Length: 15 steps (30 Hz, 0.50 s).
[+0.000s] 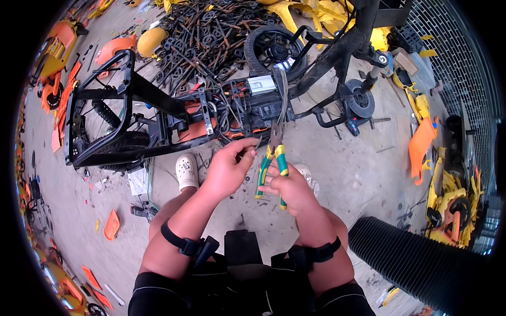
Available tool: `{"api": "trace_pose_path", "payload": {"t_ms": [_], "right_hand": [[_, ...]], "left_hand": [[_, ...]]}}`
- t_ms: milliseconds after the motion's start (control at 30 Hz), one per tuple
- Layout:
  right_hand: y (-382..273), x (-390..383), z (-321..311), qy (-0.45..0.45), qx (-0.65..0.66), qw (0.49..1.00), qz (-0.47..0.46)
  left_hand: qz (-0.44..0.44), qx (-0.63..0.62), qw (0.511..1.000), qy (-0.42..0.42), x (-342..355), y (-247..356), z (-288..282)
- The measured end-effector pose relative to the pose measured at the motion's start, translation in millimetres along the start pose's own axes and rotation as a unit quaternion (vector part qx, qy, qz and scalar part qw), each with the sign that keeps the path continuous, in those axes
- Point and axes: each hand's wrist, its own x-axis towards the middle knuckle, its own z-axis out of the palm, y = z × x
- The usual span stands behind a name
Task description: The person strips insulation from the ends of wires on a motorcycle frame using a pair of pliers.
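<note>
My right hand (289, 187) is wrapped round a pair of pliers (281, 158) with green and yellow handles, its handles spread and its jaws pointing away from me. The jaws meet the lower end of a bundle of grey cables (283, 97) that hangs over the black scooter frame (113, 150). Beside the jaws, my left hand (229, 166) is closed in a pinch. Whatever sits between its fingertips is too small to name. Wiring and a silver box (261, 84) show in the middle of the frame, just beyond both hands.
Behind the frame lie a heap of rusty metal parts (197, 45) and a black wheel (274, 50). Orange and yellow body panels (421, 145) are scattered at the right. A wide black ribbed hose (411, 263) reaches in at the lower right. A power tool (143, 211) rests near my left foot.
</note>
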Motion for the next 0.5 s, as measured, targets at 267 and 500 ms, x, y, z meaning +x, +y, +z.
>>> {"api": "trace_pose_path", "payload": {"t_ms": [267,500], "right_hand": [[15,4,12,-0.029,-0.134,0.991,-0.012],[19,5,11,-0.025,-0.149,0.988,-0.034]], "left_hand": [[0.007,0.072,0.997,0.03,1,13,1],[0.014,0.112,0.993,0.035,1,14,-1]]}}
